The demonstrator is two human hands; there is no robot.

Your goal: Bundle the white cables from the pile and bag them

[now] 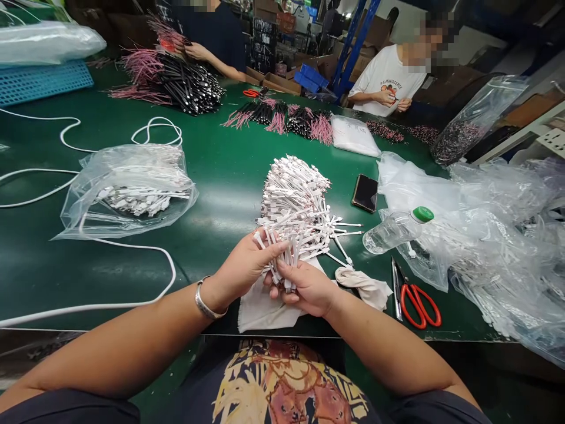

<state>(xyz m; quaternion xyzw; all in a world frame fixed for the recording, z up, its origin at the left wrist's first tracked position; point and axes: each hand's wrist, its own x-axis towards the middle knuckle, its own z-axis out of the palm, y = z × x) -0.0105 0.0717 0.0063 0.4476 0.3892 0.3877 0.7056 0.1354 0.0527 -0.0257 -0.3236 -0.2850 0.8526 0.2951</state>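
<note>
Close to the table's front edge, my left hand (249, 264) and my right hand (309, 287) meet around a bundle of short white cables (289, 259). Fingers of both hands are wrapped round the bundle, with white ends sticking out above and below. Just beyond them lies a large pile of white cables (293, 188), some spread out loose on its right side. Beneath my hands a white cloth (269, 312) lies on the green table (220, 206). A crumpled cloth (364, 287) is right of my right hand.
At the left are a plastic bag of white cables (141, 200) and a long white cord (172, 271). On the right lie a phone (365, 192), a bottle (391, 231), red-handled scissors (419, 306) and plastic bags (498, 218). Two people (388, 76) are across the table, near black-and-pink wire bundles (189, 82).
</note>
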